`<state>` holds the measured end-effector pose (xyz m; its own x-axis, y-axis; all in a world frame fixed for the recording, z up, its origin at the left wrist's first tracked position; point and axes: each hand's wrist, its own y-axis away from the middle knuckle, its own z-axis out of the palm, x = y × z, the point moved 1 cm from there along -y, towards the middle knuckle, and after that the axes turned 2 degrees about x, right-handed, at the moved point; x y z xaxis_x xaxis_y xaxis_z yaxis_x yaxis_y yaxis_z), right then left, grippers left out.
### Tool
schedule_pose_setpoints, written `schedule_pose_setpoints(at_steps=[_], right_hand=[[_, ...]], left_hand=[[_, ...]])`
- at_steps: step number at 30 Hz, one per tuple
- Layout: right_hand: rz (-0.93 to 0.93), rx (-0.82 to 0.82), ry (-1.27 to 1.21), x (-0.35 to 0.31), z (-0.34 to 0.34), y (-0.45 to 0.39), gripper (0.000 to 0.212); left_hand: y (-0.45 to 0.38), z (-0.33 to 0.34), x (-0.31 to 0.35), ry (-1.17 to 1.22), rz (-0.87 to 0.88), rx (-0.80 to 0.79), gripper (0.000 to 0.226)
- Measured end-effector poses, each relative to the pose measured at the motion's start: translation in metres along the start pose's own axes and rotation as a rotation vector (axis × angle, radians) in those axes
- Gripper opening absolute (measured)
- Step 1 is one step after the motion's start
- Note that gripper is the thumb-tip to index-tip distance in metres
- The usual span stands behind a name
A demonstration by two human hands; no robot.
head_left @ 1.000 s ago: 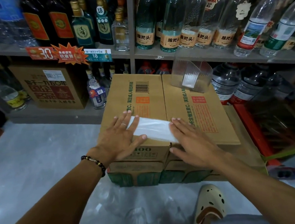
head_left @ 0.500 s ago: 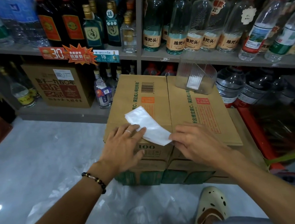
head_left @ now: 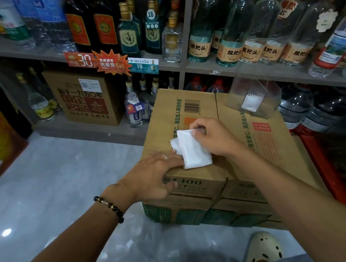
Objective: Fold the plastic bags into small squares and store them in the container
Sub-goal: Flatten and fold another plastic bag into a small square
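1. One plastic bag (head_left: 193,150), white and slightly see-through, lies folded into a compact, roughly rectangular pad with a smaller corner of film poking out at its far-left side. Soft creases run across it and its near edge reaches the front lip of the carton.
2. It rests on top of the cardboard box (head_left: 274,146), toward the near-left part of the lid, just left of the centre seam.
3. Right hand (head_left: 214,135): its fingers (head_left: 198,127) are curled over the far edge of the bag and pinch that edge, while the rest of the hand sits over the bag's right side.
4. Left hand (head_left: 151,177): it lies flat on the box's near-left corner, its fingers straight and relaxed, with the tips touching the bag's left edge; a ring shows on one finger and a dark beaded bracelet (head_left: 109,208) circles the wrist.
5. Far right on the same box stands a clear plastic container (head_left: 253,97), tilted, with a small white folded piece visible inside it.
6. Beyond the box, grey shelves (head_left: 269,71) carry rows of glass bottles (head_left: 230,36), with orange price tags (head_left: 98,61) on the shelf edge and a brown carton (head_left: 85,98) on the lower level at the left.
7. A pale perforated clog (head_left: 263,250) shows on the glossy floor (head_left: 53,178) at the near right.
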<state>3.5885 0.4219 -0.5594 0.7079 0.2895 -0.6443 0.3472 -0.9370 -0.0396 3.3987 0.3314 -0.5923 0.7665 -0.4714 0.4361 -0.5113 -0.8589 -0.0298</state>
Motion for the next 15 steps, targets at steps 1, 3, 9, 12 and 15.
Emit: schedule_pose_setpoints(at_steps=[1, 3, 9, 12, 15], right_hand=[[-0.001, -0.027, 0.006, 0.002, 0.004, -0.002, 0.013], [-0.009, -0.048, 0.010, 0.004, 0.008, -0.003, 0.015], [0.043, 0.011, 0.073, 0.005, 0.010, 0.009, 0.006], [0.084, 0.123, 0.183, 0.006, 0.015, 0.024, 0.010], [0.083, 0.202, 0.302, 0.006, 0.020, 0.038, 0.018]], left_hand=[[0.000, -0.001, -0.001, 0.019, -0.001, -0.004, 0.058], [0.000, -0.003, -0.002, 0.038, -0.007, 0.001, 0.054], [0.002, -0.005, -0.006, -0.071, -0.196, 0.303, 0.055], [0.005, 0.004, 0.007, -0.173, -0.162, 0.451, 0.055], [0.006, 0.023, 0.024, -0.322, -0.026, 0.335, 0.060]])
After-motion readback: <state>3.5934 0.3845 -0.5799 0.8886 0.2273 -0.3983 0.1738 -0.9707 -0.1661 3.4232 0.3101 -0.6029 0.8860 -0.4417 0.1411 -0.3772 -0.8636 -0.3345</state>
